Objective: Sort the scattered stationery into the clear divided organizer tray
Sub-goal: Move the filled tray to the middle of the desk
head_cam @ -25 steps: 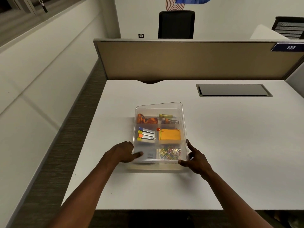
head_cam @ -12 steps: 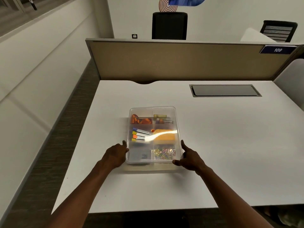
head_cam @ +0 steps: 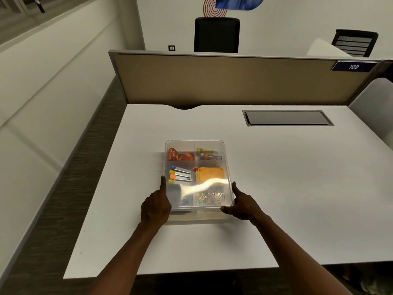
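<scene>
This is an open-plan office — a white desk [head_cam: 276,188] backed by a tan fabric partition [head_cam: 223,79] that bears a blue number plate [head_cam: 353,66] reading 109. A grey cable hatch [head_cam: 287,118] is set flush in the desktop, and black office chairs [head_cam: 217,35] stand beyond the partition — one by a wall with a printed graphic [head_cam: 231,4].

White desk [head_cam: 276,188]; clear organizer tray [head_cam: 227,165] resting at centre, grey recessed cable hatch [head_cam: 287,118] toward 1 o'clock.
</scene>
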Tool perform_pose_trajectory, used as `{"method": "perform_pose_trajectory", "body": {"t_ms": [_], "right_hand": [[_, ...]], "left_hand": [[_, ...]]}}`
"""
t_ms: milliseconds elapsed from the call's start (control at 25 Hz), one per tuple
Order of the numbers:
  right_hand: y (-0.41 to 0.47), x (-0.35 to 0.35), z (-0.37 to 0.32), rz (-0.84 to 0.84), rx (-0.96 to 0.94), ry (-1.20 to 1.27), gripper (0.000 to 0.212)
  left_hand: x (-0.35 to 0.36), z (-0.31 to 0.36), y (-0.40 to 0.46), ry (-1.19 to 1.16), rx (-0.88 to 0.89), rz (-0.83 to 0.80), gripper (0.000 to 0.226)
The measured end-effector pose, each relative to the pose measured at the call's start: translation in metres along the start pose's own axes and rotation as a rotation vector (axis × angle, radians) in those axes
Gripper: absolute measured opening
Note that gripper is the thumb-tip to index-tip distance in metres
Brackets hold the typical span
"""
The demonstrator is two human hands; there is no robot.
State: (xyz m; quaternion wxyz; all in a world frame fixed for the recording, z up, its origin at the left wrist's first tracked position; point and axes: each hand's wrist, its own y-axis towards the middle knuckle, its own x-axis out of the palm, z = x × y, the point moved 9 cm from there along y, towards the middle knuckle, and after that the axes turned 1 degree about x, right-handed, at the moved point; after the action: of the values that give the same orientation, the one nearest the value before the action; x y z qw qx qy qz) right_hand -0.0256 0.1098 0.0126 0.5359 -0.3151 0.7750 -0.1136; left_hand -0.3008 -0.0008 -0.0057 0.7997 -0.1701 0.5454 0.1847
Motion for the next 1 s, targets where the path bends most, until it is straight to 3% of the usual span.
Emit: {"method": "perform_pose_trajectory", "body": {"t_ms": [80,160,360,560,720,1000], "right_hand": [[-0.003,-0.007,-0.008,0.058,-0.043,-0.054,0.127],[-0.002,-0.012,-0.014,0.094,-0.072,-0.082,0.136],[0.003,-0.01,-0.014,0.078,0.0,-0.186,0.132],[0.012,-0.017,-0.019,-0.037,0.017,-0.267,0.135],[0.019,-0.016,-0.016,-0.051,0.038,-0.306,0.139],[0.023,-0.021,-0.017,-0.055,0.008,-0.322,0.138]], "left_hand": [[-0.009,0.008,0.0,0.009,0.068,0.171,0.063],[-0.016,0.016,0.009,0.047,0.1,0.228,0.06],[-0.015,0.03,0.029,0.017,0.041,0.19,0.07],[0.009,0.045,0.04,0.127,0.33,0.104,0.08],[0.012,0.045,0.041,0.12,0.333,0.084,0.091],[0.014,0.043,0.042,0.087,0.331,0.054,0.092]]}}
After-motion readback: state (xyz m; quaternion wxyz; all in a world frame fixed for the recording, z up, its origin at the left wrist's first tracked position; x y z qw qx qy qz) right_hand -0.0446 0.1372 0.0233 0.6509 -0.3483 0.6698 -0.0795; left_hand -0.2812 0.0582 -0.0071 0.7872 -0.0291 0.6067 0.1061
